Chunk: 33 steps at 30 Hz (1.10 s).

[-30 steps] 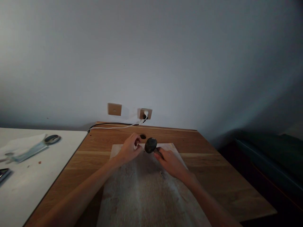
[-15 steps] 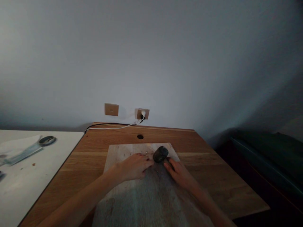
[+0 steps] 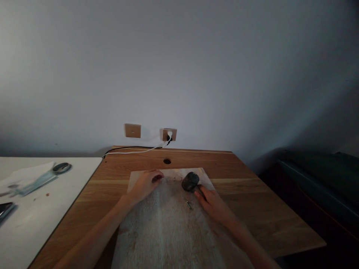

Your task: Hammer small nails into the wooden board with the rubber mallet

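My right hand (image 3: 211,201) is closed round the handle of a mallet with a dark, rounded head (image 3: 190,182). That head rests on or just over the far right part of a pale wooden board (image 3: 165,231). At the board's far left, my left hand (image 3: 146,184) has its fingers curled down close to the surface; whatever they may pinch is hidden. Between the hands, several small nails (image 3: 174,179) stand in a row along the board's far side. A few loose nails (image 3: 187,203) lie on the board, nearer to me than the mallet head.
Beneath the board is a brown wooden desk (image 3: 246,209) with a round cable hole (image 3: 167,161). On a white table (image 3: 25,239) to the left are a roll of tape (image 3: 61,168), a pale blue packet (image 3: 39,183) and a phone (image 3: 5,210). Cables (image 3: 134,151) run to a wall socket (image 3: 168,134).
My left hand has moved left and away from me, off the middle of the board, uncovering the loose nails. My right hand and the mallet have hardly moved.
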Available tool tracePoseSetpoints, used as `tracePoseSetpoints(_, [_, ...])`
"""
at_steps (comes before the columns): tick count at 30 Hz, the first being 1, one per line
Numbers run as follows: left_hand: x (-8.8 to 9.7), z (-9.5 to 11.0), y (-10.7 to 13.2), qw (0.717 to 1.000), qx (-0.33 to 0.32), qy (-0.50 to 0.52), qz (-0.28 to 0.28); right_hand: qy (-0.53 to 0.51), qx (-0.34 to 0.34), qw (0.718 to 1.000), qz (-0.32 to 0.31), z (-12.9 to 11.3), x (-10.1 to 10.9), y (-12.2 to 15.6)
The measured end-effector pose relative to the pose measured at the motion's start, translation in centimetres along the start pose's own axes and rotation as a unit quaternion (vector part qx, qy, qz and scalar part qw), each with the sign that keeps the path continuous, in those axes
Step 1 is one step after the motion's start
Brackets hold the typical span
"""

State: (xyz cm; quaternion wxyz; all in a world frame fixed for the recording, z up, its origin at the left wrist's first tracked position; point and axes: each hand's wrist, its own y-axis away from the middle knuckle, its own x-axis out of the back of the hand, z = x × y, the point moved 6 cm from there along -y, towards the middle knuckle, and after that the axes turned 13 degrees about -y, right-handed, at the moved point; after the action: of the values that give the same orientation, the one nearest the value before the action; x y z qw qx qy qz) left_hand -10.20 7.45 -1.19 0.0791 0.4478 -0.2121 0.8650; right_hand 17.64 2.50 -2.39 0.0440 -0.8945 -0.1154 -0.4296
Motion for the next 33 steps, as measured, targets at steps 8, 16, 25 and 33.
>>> tracePoseSetpoints(8, [-0.5, -0.2, 0.0, 1.0, 0.016, 0.009, -0.011, -0.003, 0.004, 1.0, -0.002, 0.0, -0.1, 0.0])
tracePoseSetpoints(16, [-0.7, -0.3, 0.1, 0.999, -0.018, -0.037, 0.023, -0.02, 0.019, 1.0, -0.003, -1.1, 0.5, 0.0])
tracePoseSetpoints(25, [-0.8, -0.6, 0.3, 1.0, 0.021, 0.003, 0.01, -0.022, 0.078, 0.997, -0.016, -8.9, 0.8, -2.9])
tracePoseSetpoints(33, [-0.8, -1.0, 0.3, 0.999, 0.033, 0.027, 0.017, 0.004, 0.087, 0.995, -0.049, -11.3, -1.3, -4.2])
